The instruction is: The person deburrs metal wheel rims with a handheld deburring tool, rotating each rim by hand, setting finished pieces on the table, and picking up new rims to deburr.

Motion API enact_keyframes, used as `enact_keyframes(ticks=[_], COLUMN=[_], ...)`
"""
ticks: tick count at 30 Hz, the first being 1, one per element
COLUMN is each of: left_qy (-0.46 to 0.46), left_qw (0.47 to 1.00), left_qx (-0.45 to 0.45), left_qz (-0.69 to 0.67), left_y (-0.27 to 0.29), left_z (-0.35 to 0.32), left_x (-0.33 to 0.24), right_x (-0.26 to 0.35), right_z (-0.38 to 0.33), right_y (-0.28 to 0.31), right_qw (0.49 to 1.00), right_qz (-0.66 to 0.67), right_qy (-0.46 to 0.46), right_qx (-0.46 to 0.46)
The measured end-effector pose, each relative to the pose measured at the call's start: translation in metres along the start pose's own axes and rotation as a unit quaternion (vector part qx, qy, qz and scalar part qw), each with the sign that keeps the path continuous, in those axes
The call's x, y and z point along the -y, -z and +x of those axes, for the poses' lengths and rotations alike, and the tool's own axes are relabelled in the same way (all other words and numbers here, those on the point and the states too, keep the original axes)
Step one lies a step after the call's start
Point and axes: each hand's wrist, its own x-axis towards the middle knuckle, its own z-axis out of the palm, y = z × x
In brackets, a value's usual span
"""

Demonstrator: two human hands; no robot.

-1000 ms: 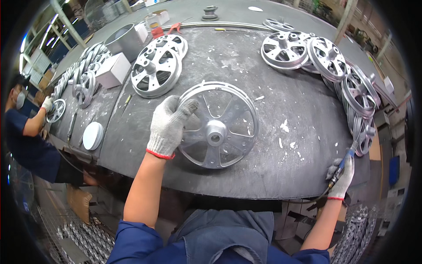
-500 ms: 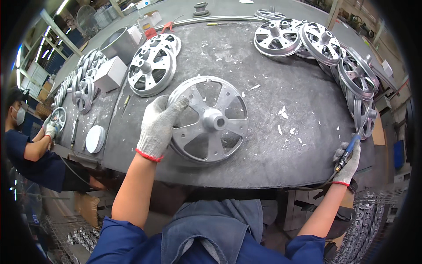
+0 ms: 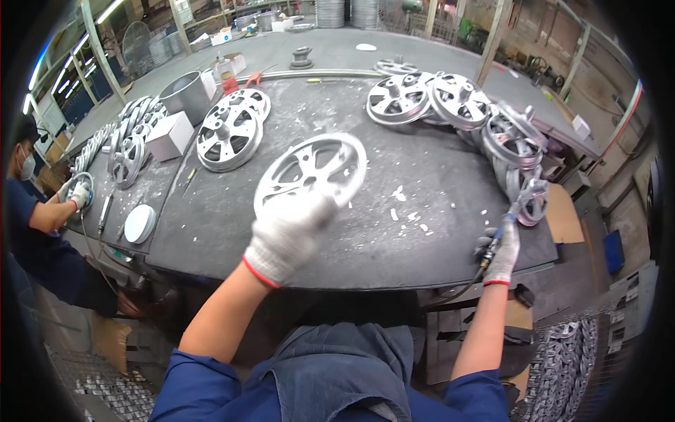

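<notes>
My left hand, in a white glove with a red cuff, grips the near rim of a silver spoked metal wheel and holds it tilted up off the dark worktable. The wheel is blurred. At the table's right edge my right hand, also gloved, is closed around a slim hand tool with a cable hanging below it. The tool's tip points toward a stack of wheels at the right rim.
Finished wheels lie in groups: two at the back left, several at the back right and along the right edge. A white box, a metal bucket and a white disc sit left. Another person works at far left.
My left hand has lifted the wheel from lying flat on the table and tipped it up on edge. My right hand stays at the table's right edge with the tool.
</notes>
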Motion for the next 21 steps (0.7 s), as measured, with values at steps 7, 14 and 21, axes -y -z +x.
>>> enact_keyframes(ticks=[7,14,21], left_qy=[-0.205,-0.002,0.061], left_qw=[0.946,0.973,0.944], left_qx=[0.16,0.146,0.227], left_qz=[0.195,0.18,0.231], left_y=[-0.044,-0.047,-0.132], left_z=[-0.015,0.091,0.204], left_x=[-0.019,0.041,-0.002], right_x=[0.011,0.015,0.016], right_z=[-0.014,-0.013,-0.011], right_y=[-0.014,-0.016,-0.016], right_qw=[0.999,0.997,0.996], right_qz=[-0.029,-0.031,-0.034], right_qy=[0.019,-0.002,-0.038], right_qx=[0.033,0.064,0.067])
